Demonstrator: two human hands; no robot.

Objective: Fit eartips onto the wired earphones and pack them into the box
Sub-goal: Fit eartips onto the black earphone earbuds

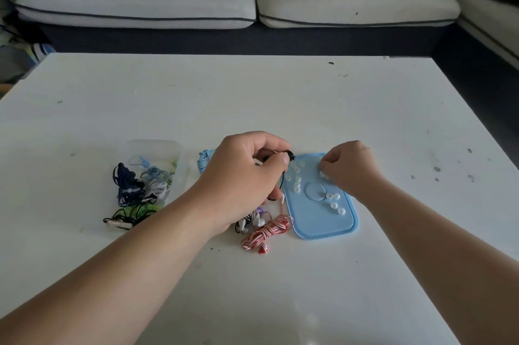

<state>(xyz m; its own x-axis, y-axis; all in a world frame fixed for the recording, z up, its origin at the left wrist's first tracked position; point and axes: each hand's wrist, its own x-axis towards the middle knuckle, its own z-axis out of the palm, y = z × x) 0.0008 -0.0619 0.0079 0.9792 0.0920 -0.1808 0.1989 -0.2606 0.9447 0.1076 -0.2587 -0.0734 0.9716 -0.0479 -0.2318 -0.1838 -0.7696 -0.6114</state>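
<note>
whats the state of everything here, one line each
left hand, pinching a black earbud
right hand, fingers curled down onto the eartips, grip unclear
eartips, loose on the lid
lid, off the box, flat on the table
box, open, coiled earphones inside
red earphones, coiled, on the table beside the lid

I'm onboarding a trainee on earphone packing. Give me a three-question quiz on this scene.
1. True or false: the clear box is empty.
2. Fill in: the right hand picks at eartips lying on the blue ____.
3. Which hand holds the black earbud? A) left hand B) right hand

Key: 1 false, it holds coiled earphones; 2 lid; 3 A.
</note>
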